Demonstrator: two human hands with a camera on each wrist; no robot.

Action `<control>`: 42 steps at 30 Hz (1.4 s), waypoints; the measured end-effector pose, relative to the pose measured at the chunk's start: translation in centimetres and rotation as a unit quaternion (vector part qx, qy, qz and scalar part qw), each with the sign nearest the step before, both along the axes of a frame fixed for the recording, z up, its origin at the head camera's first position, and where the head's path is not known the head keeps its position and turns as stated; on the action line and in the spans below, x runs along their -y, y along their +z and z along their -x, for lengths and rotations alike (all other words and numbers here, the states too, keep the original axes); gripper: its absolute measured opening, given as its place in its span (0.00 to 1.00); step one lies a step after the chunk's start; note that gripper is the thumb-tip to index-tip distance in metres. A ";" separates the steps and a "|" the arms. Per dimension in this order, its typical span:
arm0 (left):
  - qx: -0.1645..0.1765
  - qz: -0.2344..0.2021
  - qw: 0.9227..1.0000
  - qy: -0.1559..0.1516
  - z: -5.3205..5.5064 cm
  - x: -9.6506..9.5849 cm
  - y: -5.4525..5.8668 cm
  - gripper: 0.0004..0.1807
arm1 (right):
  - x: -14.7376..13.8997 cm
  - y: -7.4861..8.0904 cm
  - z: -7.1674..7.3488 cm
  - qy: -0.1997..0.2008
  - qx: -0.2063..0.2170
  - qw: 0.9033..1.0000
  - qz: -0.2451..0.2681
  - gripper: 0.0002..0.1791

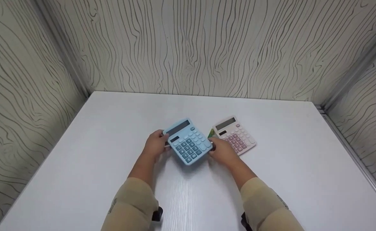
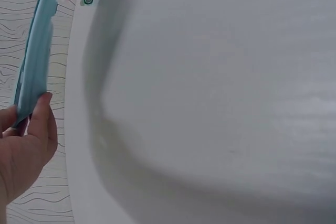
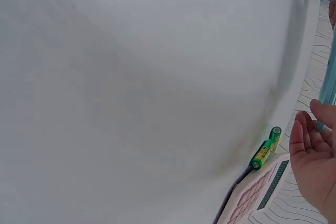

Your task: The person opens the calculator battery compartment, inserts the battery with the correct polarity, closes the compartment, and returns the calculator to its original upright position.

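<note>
A light blue calculator [image 1: 189, 141] is held tilted above the white table, keys and display facing up toward the head camera. My left hand [image 1: 155, 142] grips its left edge, thumb on the front and fingers behind. At the opposite edge, my right hand [image 1: 223, 150] holds the calculator near its lower right side with bent fingers. The left wrist view catches the blue calculator [image 2: 37, 56] edge-on, pinched by the left hand [image 2: 31, 145]. In the right wrist view, the right hand [image 3: 315, 156] has its thumb beside the blue casing [image 3: 329, 85].
Beyond the right hand lies a pink calculator [image 1: 239, 136], partly covered by that hand. Green batteries [image 3: 262, 154] lie by its top edge. The white table [image 1: 111, 122] meets wood-patterned panels [image 1: 188, 48] at the back and sides.
</note>
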State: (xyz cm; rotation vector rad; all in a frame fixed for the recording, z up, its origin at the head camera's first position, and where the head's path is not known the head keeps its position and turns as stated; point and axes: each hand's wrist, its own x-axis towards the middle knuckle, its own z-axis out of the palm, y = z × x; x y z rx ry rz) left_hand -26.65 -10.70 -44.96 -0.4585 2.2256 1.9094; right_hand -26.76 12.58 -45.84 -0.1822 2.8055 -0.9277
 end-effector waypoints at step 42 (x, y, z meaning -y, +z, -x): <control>-0.039 -0.065 0.997 0.018 -2.1 -4.7 2.1 0.10 | -2.3 1.9 -3.2 0.026 -0.043 0.999 -0.009 0.75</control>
